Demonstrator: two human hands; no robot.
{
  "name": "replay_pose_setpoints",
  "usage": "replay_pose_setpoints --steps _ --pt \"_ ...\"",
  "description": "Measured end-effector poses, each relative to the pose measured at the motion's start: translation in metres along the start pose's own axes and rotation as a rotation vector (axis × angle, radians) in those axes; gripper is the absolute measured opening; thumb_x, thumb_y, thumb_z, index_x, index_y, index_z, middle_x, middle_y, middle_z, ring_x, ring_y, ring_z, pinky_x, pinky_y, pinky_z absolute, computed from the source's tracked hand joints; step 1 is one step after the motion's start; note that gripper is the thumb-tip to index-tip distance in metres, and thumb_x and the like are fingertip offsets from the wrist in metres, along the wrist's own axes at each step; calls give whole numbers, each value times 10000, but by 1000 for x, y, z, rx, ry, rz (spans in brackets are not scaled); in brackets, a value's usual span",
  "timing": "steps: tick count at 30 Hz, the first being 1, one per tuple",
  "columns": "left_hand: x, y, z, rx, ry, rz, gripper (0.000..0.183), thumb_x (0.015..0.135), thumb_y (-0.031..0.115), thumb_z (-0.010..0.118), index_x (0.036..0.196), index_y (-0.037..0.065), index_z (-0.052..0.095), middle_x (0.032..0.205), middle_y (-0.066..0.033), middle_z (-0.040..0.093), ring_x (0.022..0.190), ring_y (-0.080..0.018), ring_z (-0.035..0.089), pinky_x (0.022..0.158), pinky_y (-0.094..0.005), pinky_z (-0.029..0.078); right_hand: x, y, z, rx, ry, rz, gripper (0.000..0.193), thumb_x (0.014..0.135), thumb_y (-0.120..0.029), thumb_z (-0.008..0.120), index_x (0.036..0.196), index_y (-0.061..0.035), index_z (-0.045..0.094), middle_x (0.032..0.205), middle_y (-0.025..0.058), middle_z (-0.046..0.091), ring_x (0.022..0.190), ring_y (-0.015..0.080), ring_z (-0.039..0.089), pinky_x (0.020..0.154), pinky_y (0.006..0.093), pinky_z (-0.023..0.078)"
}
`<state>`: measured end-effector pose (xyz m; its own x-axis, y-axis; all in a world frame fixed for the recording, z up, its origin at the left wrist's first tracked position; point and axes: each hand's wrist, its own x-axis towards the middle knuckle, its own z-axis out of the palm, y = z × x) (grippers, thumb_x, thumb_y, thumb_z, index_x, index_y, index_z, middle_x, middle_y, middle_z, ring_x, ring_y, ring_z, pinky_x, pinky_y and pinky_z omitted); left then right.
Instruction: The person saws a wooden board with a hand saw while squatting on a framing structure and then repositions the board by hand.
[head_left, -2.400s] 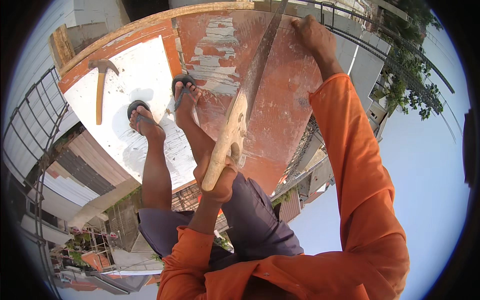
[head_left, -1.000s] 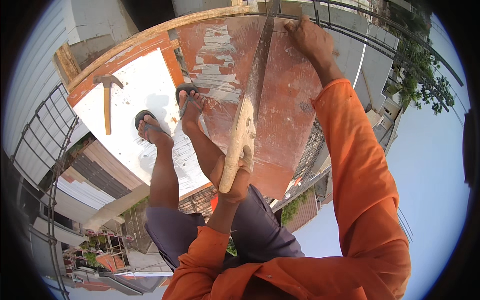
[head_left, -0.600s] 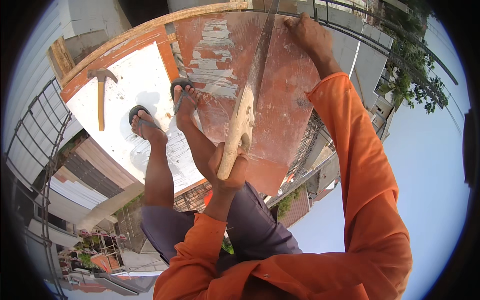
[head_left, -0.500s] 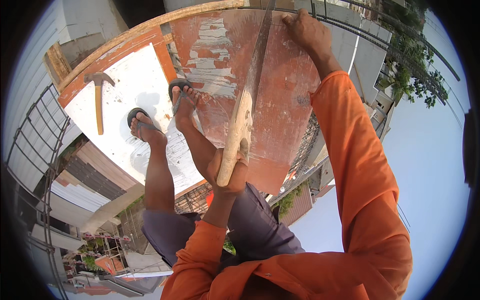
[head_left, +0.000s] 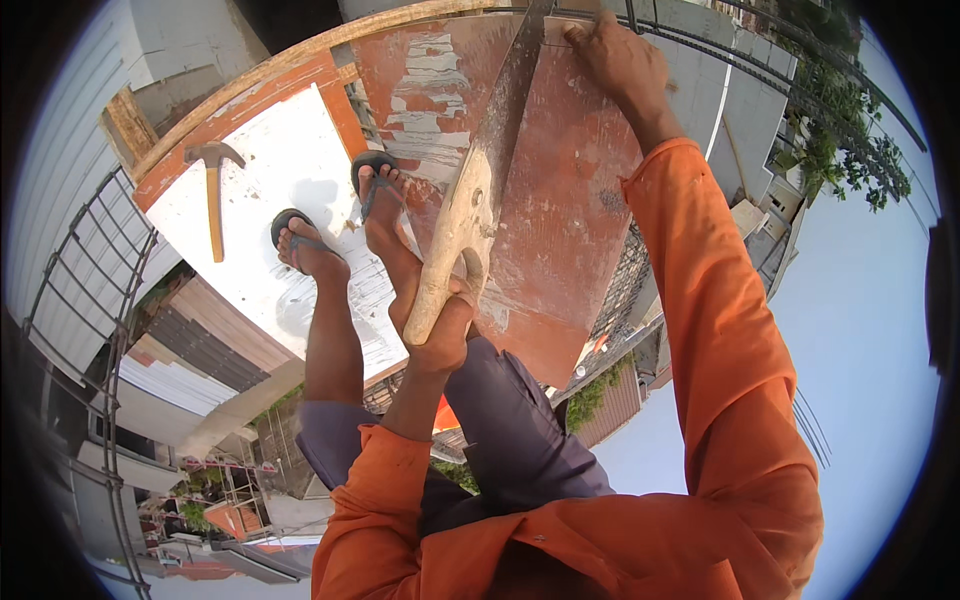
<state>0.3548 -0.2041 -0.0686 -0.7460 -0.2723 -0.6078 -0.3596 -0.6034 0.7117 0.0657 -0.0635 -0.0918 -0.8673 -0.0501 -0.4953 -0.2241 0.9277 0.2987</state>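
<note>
My left hand (head_left: 440, 330) is closed around the pale wooden handle (head_left: 462, 225) of a handsaw. Its dark blade (head_left: 513, 95) slants away from me to the far edge of a worn reddish-brown board (head_left: 570, 210); whether the teeth sit in a cut I cannot tell. At that far edge, just right of the blade tip, my right hand (head_left: 625, 65) grips the board, its thumb on the top face and the other fingers partly hidden. A claw hammer (head_left: 214, 200) with a wooden handle lies on a white panel (head_left: 265, 150) to the left, touched by neither hand.
My sandalled feet (head_left: 305, 245) stand on the white panel and by the board's left side. A wooden strip (head_left: 300, 60) runs along the far edge. Steel reinforcing bars (head_left: 760, 70) pass beyond my right hand, and a bar cage (head_left: 90, 260) rises at left. Roofs (head_left: 205, 340) lie far below.
The saw handle has swung left in my left hand, and more of the saw's flat side shows. My right hand keeps its place on the board's edge. The whole view has shifted slightly.
</note>
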Motion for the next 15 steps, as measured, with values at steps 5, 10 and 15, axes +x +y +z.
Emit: replay_pose_setpoints --steps 5,10,15 --pt "198 16 65 -45 14 -90 100 678 71 578 688 -19 537 558 -59 536 490 -123 504 443 -293 394 24 -29 21 -13 -17 -72 552 902 -538 433 1085 -29 545 964 226 660 968 380 621 819 463 463" --pt "27 4 -19 -43 -47 -73 32 705 -22 527 735 -25 538 762 -106 567 719 -182 511 649 -329 433 13 -3 21 -113 -47 -15 554 907 -528 426 1063 -10 543 951 240 657 958 389 621 813 455 469" --pt "31 7 0 -2 -81 -20 50 704 -69 513 709 -22 529 838 -137 583 765 -185 566 661 -318 464 49 -1 -6 -62 44 -17 550 906 -524 423 1056 -7 533 940 251 652 943 395 624 813 460 469"
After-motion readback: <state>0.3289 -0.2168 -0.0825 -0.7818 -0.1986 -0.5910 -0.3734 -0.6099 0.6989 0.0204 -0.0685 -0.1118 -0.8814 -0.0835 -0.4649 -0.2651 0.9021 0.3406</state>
